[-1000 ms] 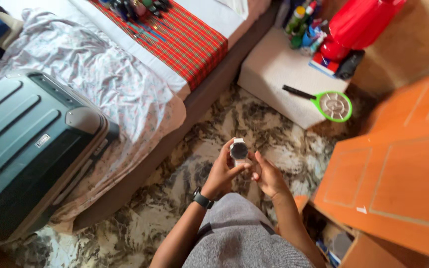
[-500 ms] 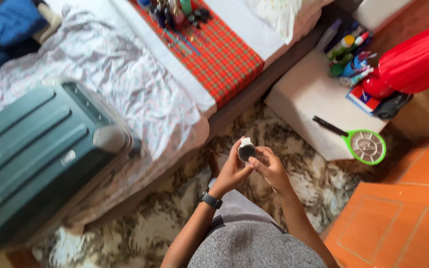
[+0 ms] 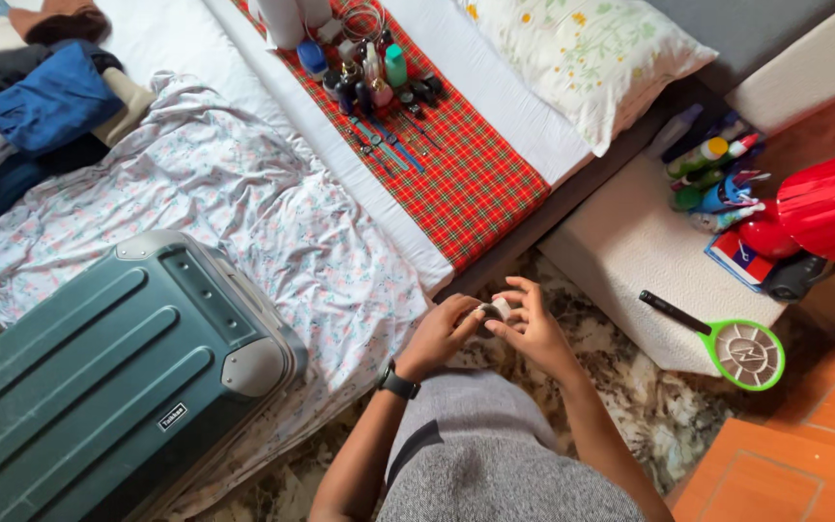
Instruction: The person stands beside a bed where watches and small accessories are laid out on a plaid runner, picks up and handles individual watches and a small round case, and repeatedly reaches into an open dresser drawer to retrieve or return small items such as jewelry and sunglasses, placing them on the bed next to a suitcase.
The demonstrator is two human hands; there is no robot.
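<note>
My left hand (image 3: 437,335) and my right hand (image 3: 531,327) meet in front of me, above my grey-clad lap. Both pinch a small round watch (image 3: 492,311) with a pale strap, mostly hidden by my fingers. A black band sits on my left wrist (image 3: 397,383). The hands hover just off the bed's edge, near the end of a red tartan cloth (image 3: 466,179).
A teal hard-shell suitcase (image 3: 99,387) lies on the floral sheet at left. Small bottles and tools (image 3: 369,72) line the tartan cloth. A pillow (image 3: 582,48), folded clothes (image 3: 31,97), a green racket-shaped swatter (image 3: 732,343) on a white block, and red containers (image 3: 823,208) surround me.
The view has tilted up toward the bed, showing more cloth, pillow and clothes. My hands have closed tighter around the watch, which now lies flatter and mostly covered.
</note>
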